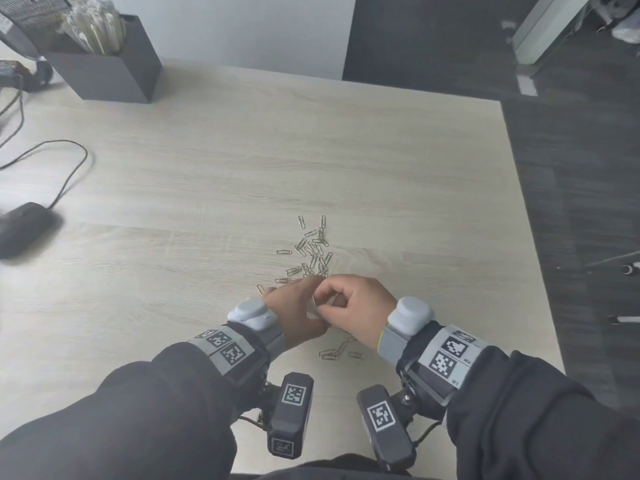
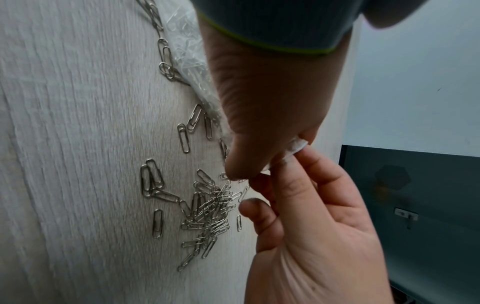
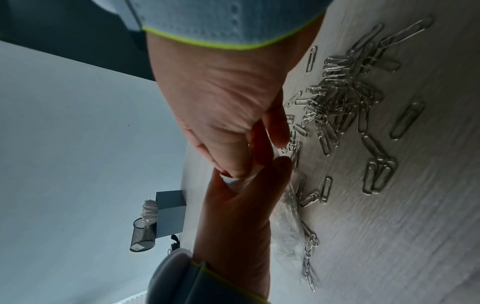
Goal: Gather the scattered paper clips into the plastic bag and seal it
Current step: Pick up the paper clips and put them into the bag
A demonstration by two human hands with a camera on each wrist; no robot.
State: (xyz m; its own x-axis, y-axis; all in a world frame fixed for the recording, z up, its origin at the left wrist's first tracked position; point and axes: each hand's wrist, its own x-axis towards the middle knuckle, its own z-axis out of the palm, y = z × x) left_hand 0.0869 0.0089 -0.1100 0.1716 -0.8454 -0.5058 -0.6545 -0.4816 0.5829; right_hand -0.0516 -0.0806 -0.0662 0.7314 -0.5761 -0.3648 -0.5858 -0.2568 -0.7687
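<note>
Several silver paper clips [image 1: 313,251] lie in a loose pile on the pale wooden desk, just beyond my hands; the left wrist view shows the pile [image 2: 207,211] and so does the right wrist view [image 3: 335,98]. A few more clips [image 1: 337,349] lie under my wrists. My left hand [image 1: 301,303] and right hand [image 1: 341,299] meet above the desk, and both pinch the top edge of a clear plastic bag [image 2: 296,148]. The bag [image 2: 187,51] hangs down to the desk with several clips inside, also visible in the right wrist view [image 3: 285,232]. In the head view the hands hide most of it.
A grey box holder [image 1: 114,64] stands at the back left. A black mouse [image 1: 22,226] and its cable [image 1: 65,161] lie at the left. The desk's right edge [image 1: 530,216] borders dark floor. A mesh pen cup [image 3: 141,234] stands beside the box.
</note>
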